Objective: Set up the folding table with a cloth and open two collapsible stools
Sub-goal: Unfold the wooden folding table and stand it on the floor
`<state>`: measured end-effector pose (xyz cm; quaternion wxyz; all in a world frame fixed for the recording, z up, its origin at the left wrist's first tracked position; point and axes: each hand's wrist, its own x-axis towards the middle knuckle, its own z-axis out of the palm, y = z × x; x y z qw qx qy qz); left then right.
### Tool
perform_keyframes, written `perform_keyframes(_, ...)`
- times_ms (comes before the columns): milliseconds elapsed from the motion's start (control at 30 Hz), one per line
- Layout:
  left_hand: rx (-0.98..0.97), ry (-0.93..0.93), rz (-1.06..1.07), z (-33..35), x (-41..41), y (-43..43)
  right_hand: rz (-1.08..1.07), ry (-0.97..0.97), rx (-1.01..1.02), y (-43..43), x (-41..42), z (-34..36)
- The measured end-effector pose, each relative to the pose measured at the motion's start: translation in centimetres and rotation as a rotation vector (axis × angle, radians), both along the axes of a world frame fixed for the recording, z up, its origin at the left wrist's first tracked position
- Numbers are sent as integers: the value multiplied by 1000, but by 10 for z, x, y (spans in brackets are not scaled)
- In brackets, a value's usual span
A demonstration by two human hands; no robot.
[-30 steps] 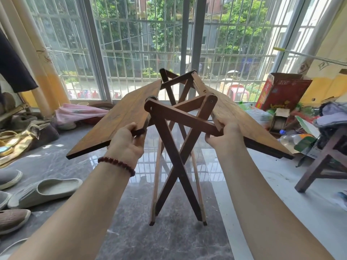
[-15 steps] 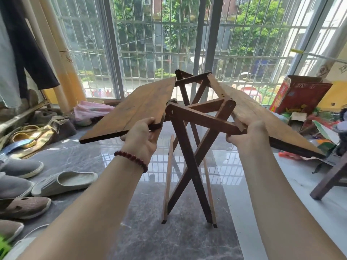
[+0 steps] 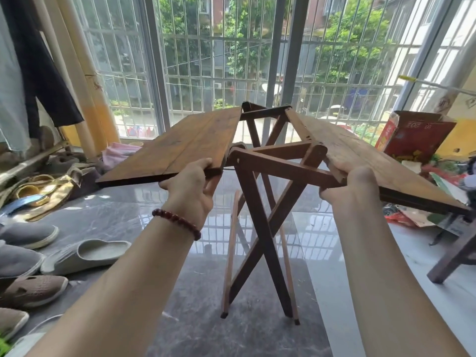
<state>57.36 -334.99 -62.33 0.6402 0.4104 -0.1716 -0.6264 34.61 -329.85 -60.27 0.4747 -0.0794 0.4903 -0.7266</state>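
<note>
A wooden folding table stands on its crossed legs [image 3: 260, 240] in the middle of the floor, half unfolded. Its left leaf [image 3: 180, 148] is nearly level, and my left hand [image 3: 190, 189] grips that leaf's near edge. The right leaf [image 3: 360, 161] slopes down to the right, with my right hand [image 3: 345, 186] gripping its near corner by the frame's cross rail [image 3: 280, 167]. A gap between the leaves shows the frame. No cloth is on the table.
Several shoes [image 3: 85, 253] lie on the floor at the left. A red cardboard box [image 3: 414, 135] and scattered clutter sit at the right, beside a dark wooden furniture leg [image 3: 453, 256]. Barred windows [image 3: 219, 60] close off the far side. Clothes [image 3: 38, 68] hang at the upper left.
Both leaves have swung up and outward toward level, the left one most. My hands kept their grips, and the view shifted left and closer.
</note>
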Motion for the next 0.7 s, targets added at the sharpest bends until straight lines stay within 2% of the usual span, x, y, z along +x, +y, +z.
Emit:
perform_keyframes(100, -26, -8, 11, 4, 1, -1, -24, 34, 119, 1, -1, 7)
perform_keyframes(267, -80, -50, -7, 16, 7, -7, -4, 44, -48, 3, -5, 10)
perform_keyframes(367, -116, -57, 1, 21, 6, -7, -82, -39, 22, 3, -7, 14)
perform_keyframes(467, -127, -82, 13, 22, 2, -3, -41, 58, -39, 8, -3, 14)
perform_keyframes(600, -121, -98, 29, 23, -3, 1, -72, -12, 24, 4, -7, 13)
perform_keyframes(700, -134, -112, 39, 27, -4, 1, -14, 63, -13, 0, -7, 12)
